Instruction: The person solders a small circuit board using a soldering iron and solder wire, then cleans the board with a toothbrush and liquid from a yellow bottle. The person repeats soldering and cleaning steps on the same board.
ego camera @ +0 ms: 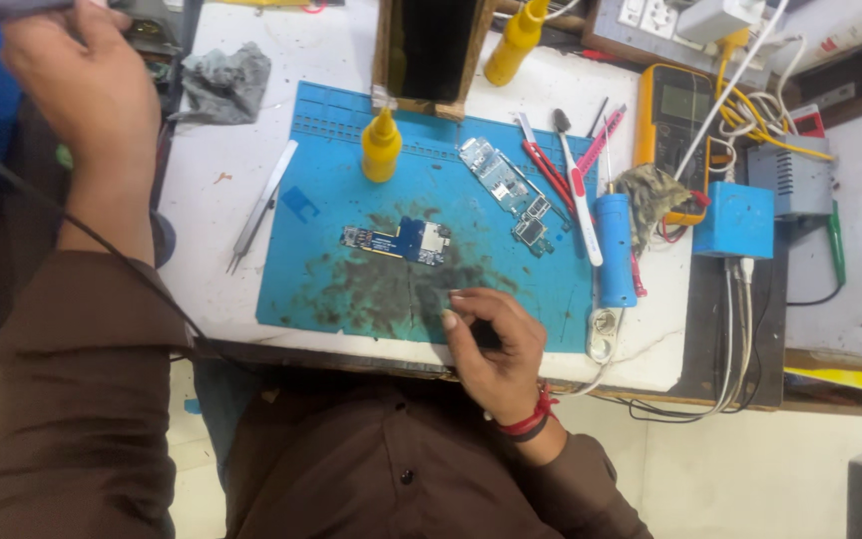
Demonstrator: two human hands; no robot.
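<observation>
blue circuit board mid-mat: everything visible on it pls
The blue circuit board is a small, narrow bare board lying flat near the middle of the blue work mat, long axis roughly left to right. Its right end carries metal-looking parts; the left end is darker. Neither hand touches it; the right hand rests nearest, below it.

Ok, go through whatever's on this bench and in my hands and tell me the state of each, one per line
Left hand: raised, closed on a dark tool.
Right hand: resting on the blue mat, fingers curled, empty.
Blue circuit board: flat on mat, untouched.
Second circuit board: lying bare.
Yellow bottle: upright, capped.
Tweezers: lying off the mat.
</observation>
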